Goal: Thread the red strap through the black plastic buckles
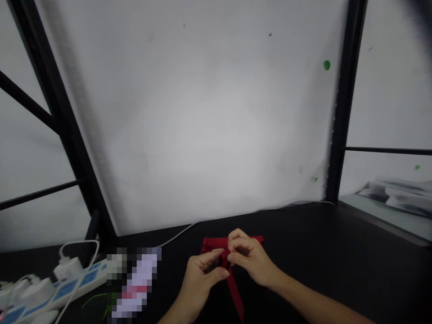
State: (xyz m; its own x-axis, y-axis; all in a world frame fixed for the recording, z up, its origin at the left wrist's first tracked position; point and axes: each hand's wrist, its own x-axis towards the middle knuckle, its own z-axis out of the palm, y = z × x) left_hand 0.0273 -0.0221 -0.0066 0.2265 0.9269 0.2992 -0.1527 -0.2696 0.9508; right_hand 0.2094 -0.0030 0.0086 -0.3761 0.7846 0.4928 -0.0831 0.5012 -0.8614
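A red ribbon (235, 292) is pinched between both of my hands, folded into a small loop or knot at the fingertips. My left hand (202, 274) grips the folded part from the left, its thumb and fingers pressed together on it. From the right, my right hand (249, 256) closes its fingertips on the same bunched part. One flat end trails down toward the bottom of the view. Just behind my hands, red fabric (214, 243) lies on the black table; whether it joins the ribbon is hidden by my fingers.
A white power strip (76, 288) with plugged-in chargers and cables stands at the lower left. Beside it lies a blurred-out pale purple item (138, 283). A thin cable (180, 234) runs along the table's back edge. Plastic-wrapped items (401, 195) rest on a surface at right.
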